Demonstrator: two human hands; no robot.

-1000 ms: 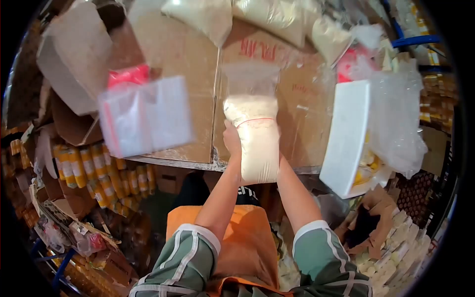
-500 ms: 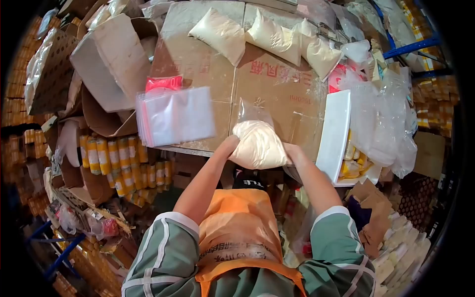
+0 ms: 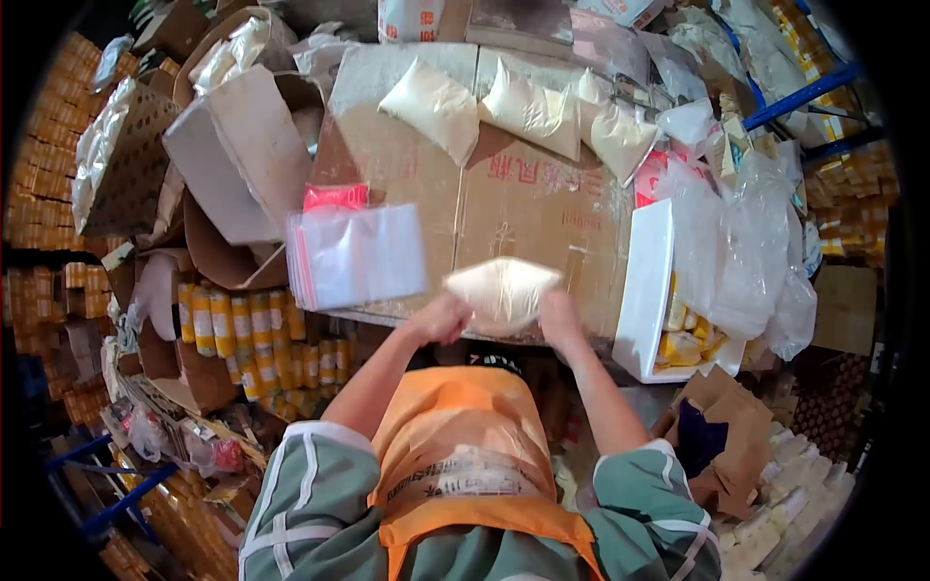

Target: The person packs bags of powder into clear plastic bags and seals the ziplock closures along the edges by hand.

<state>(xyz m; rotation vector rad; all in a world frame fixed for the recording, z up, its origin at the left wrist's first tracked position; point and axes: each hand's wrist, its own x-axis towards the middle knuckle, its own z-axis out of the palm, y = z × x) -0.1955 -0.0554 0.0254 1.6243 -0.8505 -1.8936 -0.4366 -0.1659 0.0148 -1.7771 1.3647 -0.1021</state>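
- Held bag (image 3: 504, 295) — cream
- Apron (image 3: 465, 392) — orange, dark print
- Sleeves (image 3: 308, 484) — green, white stripes
- Cardboard (image 3: 538, 218) — brown, red lettering
- Sleeve stack (image 3: 363, 257) — clear-whitish, pink edge
- Tubes (image 3: 222, 324) — yellow-orange, whitish bands
- Tray (image 3: 644, 281) — white
- Rack bar (image 3: 802, 97) — blue

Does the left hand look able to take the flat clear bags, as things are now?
Probably yes: the flat clear bags lie near the left hand, with nothing visible between. However, this hand would likely first need to release the filled bag.

Cardboard (image 3: 533, 218) covers the table, bearing plump powder bags (image 3: 433, 108) and flat clear bags (image 3: 363, 254).
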